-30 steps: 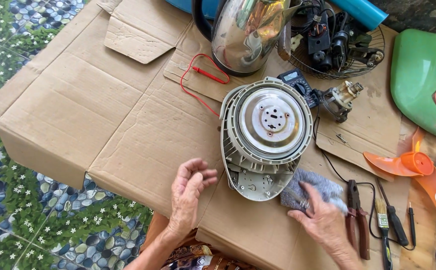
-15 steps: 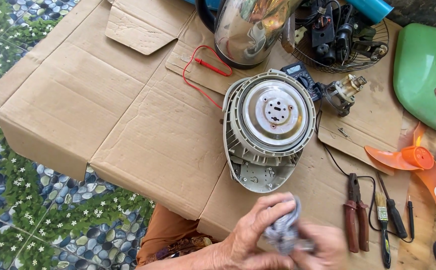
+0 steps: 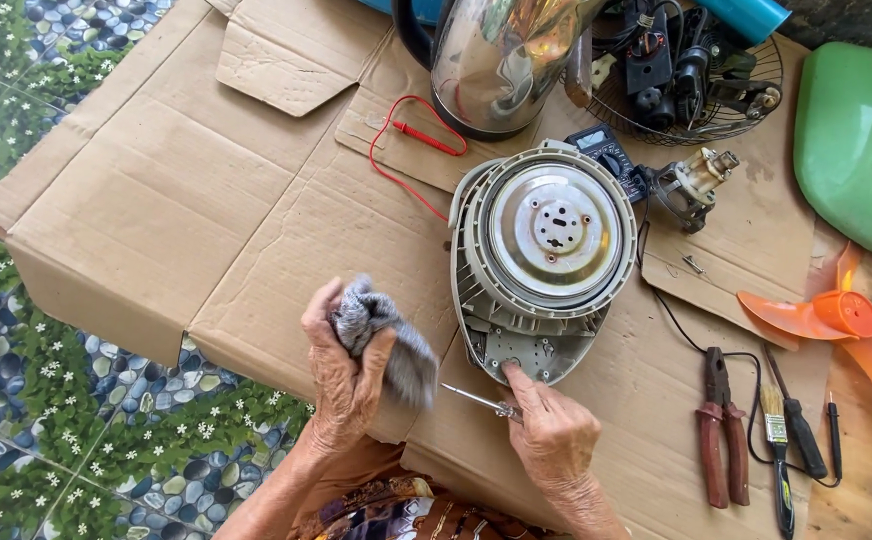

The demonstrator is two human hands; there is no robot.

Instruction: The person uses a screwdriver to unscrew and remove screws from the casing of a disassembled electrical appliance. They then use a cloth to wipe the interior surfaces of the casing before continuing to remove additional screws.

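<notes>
Your left hand (image 3: 346,375) grips a grey rag (image 3: 381,335). Your right hand (image 3: 551,430) pinches a screwdriver (image 3: 476,400), forefinger on the appliance base (image 3: 541,265). Hold the base steady; keep the rag clear.

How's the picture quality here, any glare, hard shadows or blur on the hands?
Head view: bright daylight, sharp throughout; strong glare on the shiny metal kettle; short hard shadows beside the pliers; left hand with the grey cloth and right hand show no motion blur.
</notes>
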